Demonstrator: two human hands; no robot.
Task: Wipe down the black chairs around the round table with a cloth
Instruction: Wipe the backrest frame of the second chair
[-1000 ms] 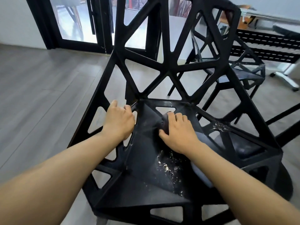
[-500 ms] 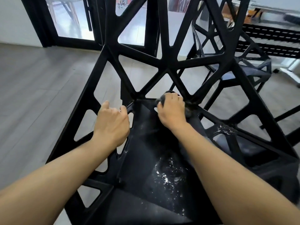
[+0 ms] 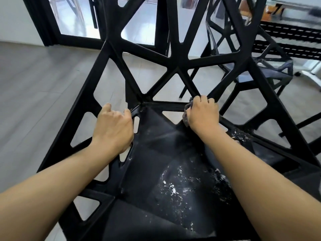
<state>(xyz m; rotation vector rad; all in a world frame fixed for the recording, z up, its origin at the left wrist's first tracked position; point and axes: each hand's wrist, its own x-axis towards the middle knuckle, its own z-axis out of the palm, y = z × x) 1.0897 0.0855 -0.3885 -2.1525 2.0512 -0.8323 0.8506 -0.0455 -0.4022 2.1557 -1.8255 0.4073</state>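
The right hand (image 3: pixel 203 113) hides most of the cloth (image 3: pixel 186 117).

Under me runs a grey wood-look plank floor (image 3: pixel 38 80), its boards laid in long strips toward the black-framed glass door (image 3: pixel 76 18) at the far wall. The black plastic lattice chair (image 3: pixel 156 171) in front of me stands on it, white specks scattered over its seat. A second black lattice chair (image 3: pixel 271 73) stands on the same floor further off to my right, near a white base (image 3: pixel 311 73)
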